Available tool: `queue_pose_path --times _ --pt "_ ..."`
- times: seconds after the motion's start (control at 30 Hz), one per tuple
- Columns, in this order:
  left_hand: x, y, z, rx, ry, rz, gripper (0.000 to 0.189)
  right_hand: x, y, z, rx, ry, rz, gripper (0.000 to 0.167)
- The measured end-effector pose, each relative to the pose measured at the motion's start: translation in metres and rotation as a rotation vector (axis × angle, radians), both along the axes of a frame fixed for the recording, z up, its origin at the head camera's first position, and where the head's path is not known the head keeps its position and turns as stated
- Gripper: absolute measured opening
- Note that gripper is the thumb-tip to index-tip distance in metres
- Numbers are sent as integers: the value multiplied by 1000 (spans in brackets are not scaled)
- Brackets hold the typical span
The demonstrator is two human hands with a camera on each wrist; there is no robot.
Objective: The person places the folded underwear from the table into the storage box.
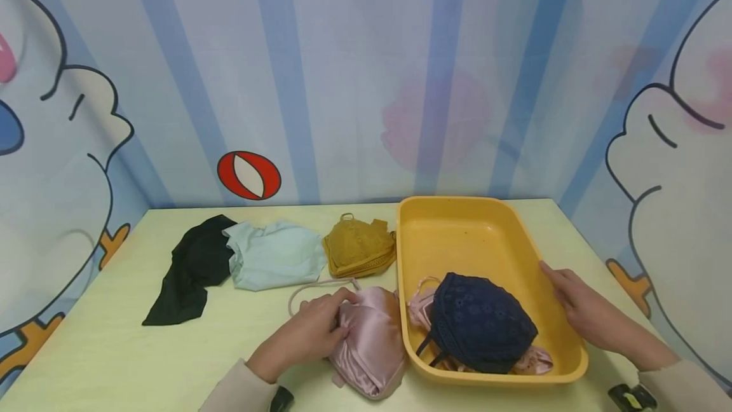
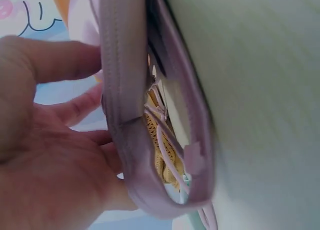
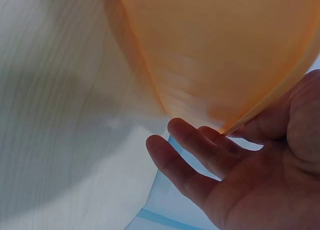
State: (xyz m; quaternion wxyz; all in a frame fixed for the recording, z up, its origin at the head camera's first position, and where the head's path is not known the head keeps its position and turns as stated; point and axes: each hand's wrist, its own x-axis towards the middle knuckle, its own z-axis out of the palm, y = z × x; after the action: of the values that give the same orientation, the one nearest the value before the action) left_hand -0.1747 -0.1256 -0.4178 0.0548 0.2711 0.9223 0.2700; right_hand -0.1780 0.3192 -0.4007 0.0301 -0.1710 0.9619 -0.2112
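Note:
A shiny pink satin bra [image 1: 374, 339] lies at the front of the table, against the left side of a yellow plastic basin [image 1: 452, 240]. My left hand [image 1: 309, 336] pinches its left edge; in the left wrist view the bra's band [image 2: 122, 69] stands on edge beside the fingers. A thin pink strap loops out behind that hand. On the far side, my right hand [image 1: 595, 313] grips the basin's right rim, with the fingers under the basin wall [image 3: 215, 54] in the right wrist view. A navy lace bra [image 1: 480, 323] lies in the basin over pink garments [image 1: 420, 307], mostly hidden.
Behind the pink bra sits a folded mustard bra [image 1: 357, 247], close to the basin. To its left lie a pale mint garment [image 1: 277, 256] and a black garment [image 1: 197, 266]. A striped cartoon curtain [image 1: 354, 81] borders the table [image 1: 246, 355] at the back and sides.

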Motion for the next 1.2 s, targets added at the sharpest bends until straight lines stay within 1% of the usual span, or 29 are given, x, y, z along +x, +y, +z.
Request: queue_pose_path --times 0.1,0.2,0.27,0.37,0.47,0.6,0.8,1.0,1.2 --pt "0 -1 0 -8 -37 25 33 0 0 1 1 1 -1 46" --pt "-1 0 2 4 -98 47 32 0 0 2 1 4 2 46" --pt "-1 2 3 11 -134 59 36 1 -1 2 3 7 2 45" --pt "0 4 6 20 -153 51 44 1 -1 2 6 5 -1 45" --pt "1 6 7 21 -139 24 51 0 -1 1 9 4 -2 45" --pt "2 7 9 54 -118 -12 57 0 -1 1 14 10 2 45" --pt "1 7 11 117 -61 -54 45 0 0 1 9 -2 -1 46" --pt "1 4 14 181 -44 -110 35 0 0 1 -4 -17 -7 46" --pt "4 -4 21 186 17 -124 32 -1 0 0 5 -11 -4 45"
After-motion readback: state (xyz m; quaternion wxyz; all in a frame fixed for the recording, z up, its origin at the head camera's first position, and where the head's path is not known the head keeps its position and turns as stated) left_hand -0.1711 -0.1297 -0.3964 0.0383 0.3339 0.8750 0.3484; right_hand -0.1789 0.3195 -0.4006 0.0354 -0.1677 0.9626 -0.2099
